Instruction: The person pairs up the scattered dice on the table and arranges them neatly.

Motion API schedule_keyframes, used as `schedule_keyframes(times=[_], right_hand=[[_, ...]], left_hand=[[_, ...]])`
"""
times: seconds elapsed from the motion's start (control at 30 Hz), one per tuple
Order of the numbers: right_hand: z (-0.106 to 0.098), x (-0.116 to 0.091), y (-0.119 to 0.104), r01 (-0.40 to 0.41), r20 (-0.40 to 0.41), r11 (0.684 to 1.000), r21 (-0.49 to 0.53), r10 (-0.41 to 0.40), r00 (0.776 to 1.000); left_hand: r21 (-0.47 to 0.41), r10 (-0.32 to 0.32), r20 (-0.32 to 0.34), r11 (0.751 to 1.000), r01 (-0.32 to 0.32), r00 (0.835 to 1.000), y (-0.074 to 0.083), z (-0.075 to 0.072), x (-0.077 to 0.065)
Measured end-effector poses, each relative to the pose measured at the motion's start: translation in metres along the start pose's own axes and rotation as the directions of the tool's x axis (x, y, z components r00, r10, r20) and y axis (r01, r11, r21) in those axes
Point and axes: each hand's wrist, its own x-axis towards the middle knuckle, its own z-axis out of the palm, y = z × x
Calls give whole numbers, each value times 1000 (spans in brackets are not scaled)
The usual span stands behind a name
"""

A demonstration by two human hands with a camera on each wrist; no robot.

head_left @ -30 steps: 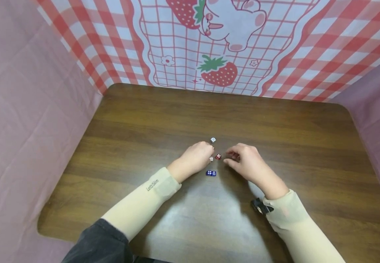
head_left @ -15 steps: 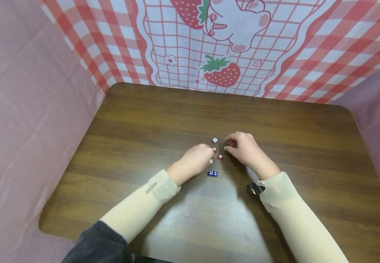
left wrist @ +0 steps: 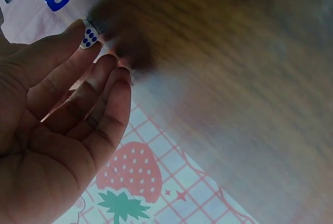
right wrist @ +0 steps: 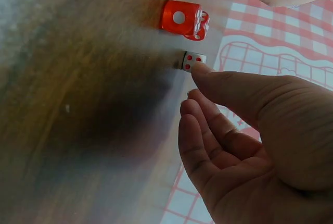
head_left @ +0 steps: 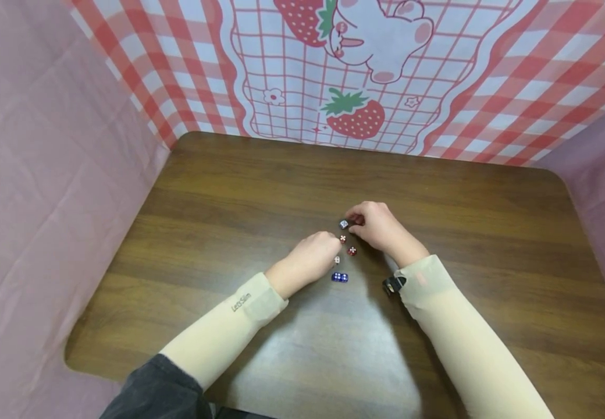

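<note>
Dice near the frame's centre

Brown table runs wide to both sides, its far edge well above them. The left hand pinches a blue-pipped white die between thumb and finger. Apart from it, the right hand has its thumb over a red-pipped white die; gripping, I can't tell. Red dice lie between, blue dice below.

left grip: at white die | right grip: at farthest die
</note>
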Motion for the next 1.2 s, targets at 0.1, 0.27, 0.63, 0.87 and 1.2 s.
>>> schedule_keyframes(times=[0.1, 0.27, 0.63, 0.87, 1.2], right_hand=[[0, 4, -1, -5, 20, 1000, 5, 5, 1000], [-1, 7, -5, -4, 41, 1000, 11, 3, 999], [1, 11, -9, 4, 55, 1000, -24, -2, 998], [1, 10, -6, 1, 47, 999, -44, 1, 999], [-3, 1, 3, -22, 43, 997, -74, 25, 999]], left_hand=[[6, 4, 1, 1000, -4, 1000, 1, -1, -1], [18, 19, 0, 1000, -19, 1000, 3, -3, -2], [15, 19, 2, 1000, -19, 1000, 2, -3, -2], [28, 14, 8, 1000, -14, 1000, 2, -1, -2], [29, 26, 0, 999, -26, 1000, 2, -1, -1]])
